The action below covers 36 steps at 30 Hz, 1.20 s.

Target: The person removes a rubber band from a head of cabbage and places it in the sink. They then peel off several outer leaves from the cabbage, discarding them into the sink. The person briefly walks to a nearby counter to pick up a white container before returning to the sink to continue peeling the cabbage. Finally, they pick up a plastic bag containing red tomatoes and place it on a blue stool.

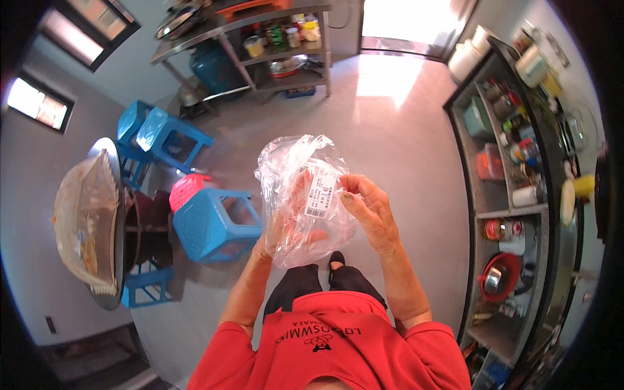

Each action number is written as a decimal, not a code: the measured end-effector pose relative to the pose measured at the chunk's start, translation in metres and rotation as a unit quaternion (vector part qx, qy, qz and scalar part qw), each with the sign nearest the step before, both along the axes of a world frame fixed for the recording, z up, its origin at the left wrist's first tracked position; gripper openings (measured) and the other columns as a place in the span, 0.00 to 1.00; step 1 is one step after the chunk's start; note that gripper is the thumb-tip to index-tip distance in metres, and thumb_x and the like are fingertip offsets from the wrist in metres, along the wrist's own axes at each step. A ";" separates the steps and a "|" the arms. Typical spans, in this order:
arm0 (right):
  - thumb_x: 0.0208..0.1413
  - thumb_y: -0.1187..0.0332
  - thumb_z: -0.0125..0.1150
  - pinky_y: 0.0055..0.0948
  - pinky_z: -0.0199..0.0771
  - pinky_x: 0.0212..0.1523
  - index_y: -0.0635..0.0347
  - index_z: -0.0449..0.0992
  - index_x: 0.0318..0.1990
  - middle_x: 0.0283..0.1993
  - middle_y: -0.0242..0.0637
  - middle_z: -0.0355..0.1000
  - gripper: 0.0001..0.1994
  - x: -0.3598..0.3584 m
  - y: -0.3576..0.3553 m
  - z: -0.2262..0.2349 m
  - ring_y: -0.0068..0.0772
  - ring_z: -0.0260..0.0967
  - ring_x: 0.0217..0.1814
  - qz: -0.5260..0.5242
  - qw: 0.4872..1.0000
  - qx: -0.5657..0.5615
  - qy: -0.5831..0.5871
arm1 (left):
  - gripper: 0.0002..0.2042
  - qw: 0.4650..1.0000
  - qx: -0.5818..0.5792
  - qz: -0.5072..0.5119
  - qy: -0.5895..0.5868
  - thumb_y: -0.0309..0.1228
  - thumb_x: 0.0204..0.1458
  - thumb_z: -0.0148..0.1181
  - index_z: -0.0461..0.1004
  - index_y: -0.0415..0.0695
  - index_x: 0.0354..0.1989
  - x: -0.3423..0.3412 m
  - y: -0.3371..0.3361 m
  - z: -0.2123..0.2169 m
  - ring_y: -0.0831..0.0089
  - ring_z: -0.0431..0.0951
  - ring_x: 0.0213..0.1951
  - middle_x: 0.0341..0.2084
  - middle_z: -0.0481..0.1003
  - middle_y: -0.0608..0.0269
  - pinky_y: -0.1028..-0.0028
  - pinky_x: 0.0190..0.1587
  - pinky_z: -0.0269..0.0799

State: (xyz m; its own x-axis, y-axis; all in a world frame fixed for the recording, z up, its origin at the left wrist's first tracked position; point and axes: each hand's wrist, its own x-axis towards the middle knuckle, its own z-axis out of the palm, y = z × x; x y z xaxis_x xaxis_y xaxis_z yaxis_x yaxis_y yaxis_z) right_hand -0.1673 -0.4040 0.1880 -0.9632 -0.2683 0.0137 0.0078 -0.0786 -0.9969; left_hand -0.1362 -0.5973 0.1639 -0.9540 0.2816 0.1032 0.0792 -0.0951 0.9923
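A crinkled clear plastic bag [273, 175] is held up in front of my body. On its upper side sits a white printed label [320, 195] with a barcode. Something pinkish shows through the film, but I cannot make out whether it is contents or my fingers. My left hand [276, 234] holds the bag from below and behind, its fingers partly seen through the plastic. At the bag's right edge, close to the label, my right hand [372, 211] pinches the film between thumb and forefinger.
Blue plastic stools [208, 224] and a pink one [188, 188] stand left, near a round table with a mesh food cover [84, 221]. Ahead is a metal bench [240, 32] with shelves and a gas cylinder [218, 68]. A black-edged shelf unit [510, 213] with jars lines the right.
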 end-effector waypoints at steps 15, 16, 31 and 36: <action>0.48 0.79 0.60 0.18 0.56 0.34 0.60 0.74 0.33 0.34 0.26 0.68 0.05 0.046 0.093 0.023 0.15 0.61 0.35 -0.281 0.953 -0.079 0.086 | 0.51 0.965 0.022 -0.260 0.029 0.34 0.35 0.72 0.41 0.39 0.65 -0.097 0.096 0.031 0.65 0.48 0.65 0.65 0.47 0.56 0.66 0.64 0.44; 0.48 0.79 0.60 0.18 0.57 0.35 0.60 0.74 0.34 0.34 0.27 0.68 0.06 0.050 0.093 0.026 0.16 0.61 0.36 -0.296 0.947 -0.078 0.096 | 0.51 0.960 0.025 -0.278 0.031 0.34 0.35 0.72 0.41 0.39 0.65 -0.104 0.102 0.034 0.65 0.48 0.65 0.65 0.47 0.56 0.66 0.64 0.44; 0.43 0.84 0.62 0.19 0.60 0.39 0.64 0.71 0.34 0.37 0.34 0.66 0.10 0.111 0.081 0.049 0.20 0.58 0.35 -0.493 0.848 -0.042 0.189 | 0.50 0.891 0.094 -0.444 0.004 0.34 0.36 0.71 0.41 0.40 0.65 -0.130 0.185 0.051 0.64 0.49 0.64 0.64 0.47 0.56 0.66 0.64 0.45; 0.42 0.86 0.61 0.19 0.60 0.39 0.64 0.71 0.34 0.37 0.35 0.65 0.11 0.125 0.088 0.058 0.20 0.59 0.36 -0.506 0.837 -0.016 0.208 | 0.50 0.883 0.115 -0.456 -0.010 0.34 0.36 0.71 0.42 0.40 0.65 -0.120 0.207 0.056 0.64 0.49 0.64 0.64 0.47 0.56 0.66 0.63 0.45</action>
State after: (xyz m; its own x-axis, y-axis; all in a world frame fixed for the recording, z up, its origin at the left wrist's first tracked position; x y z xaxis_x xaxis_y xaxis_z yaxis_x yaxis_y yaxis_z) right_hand -0.0418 -0.3156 0.2459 -0.6068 0.6889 0.3964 -0.4269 0.1381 -0.8937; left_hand -0.2561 -0.3899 0.2196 -0.3437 0.9068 0.2439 -0.1507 -0.3096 0.9388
